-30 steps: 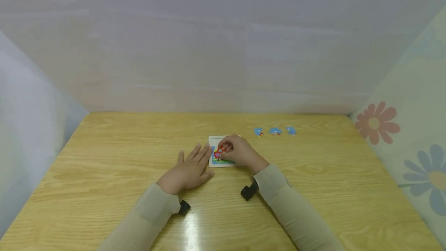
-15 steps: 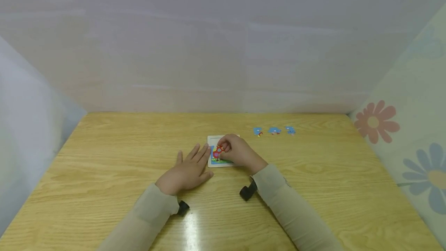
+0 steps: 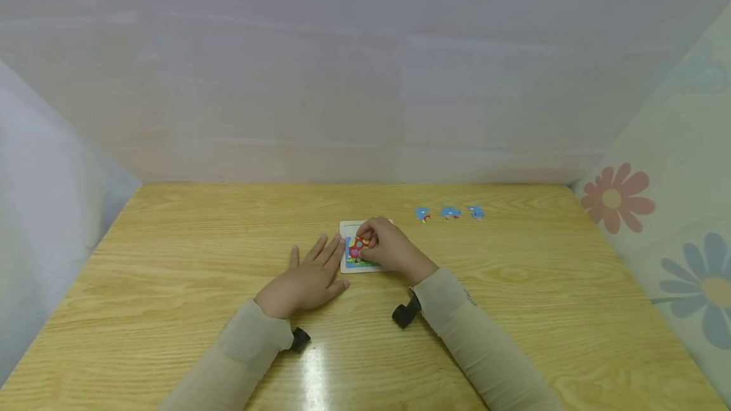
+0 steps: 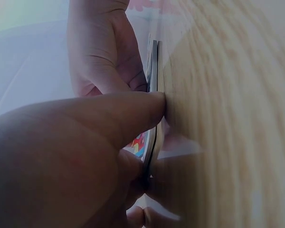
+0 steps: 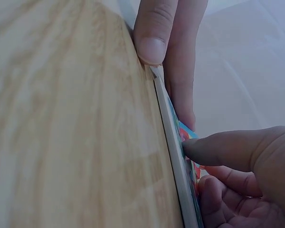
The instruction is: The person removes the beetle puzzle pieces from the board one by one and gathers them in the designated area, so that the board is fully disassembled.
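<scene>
Left of the straight, relaxed fingers of the left hand (image 3: 308, 284), the table (image 3: 217, 227) offers room for sliding away. Against those fingertips lies the flat puzzle board (image 3: 348, 227), touched along its left edge. Hardly anything has changed within a second: the right hand (image 3: 395, 249), fingers curled, stays over the red picture (image 3: 354, 252) (whether it pinches a piece, one cannot tell), suggesting patient adjusting there. Beyond those fingers, well apart, lie three loose pieces (image 3: 450, 213).

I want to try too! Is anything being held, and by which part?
The left hand holds nothing, just touching the puzzle board's left edge. I can't tell whether the right hand pinches anything.
</scene>
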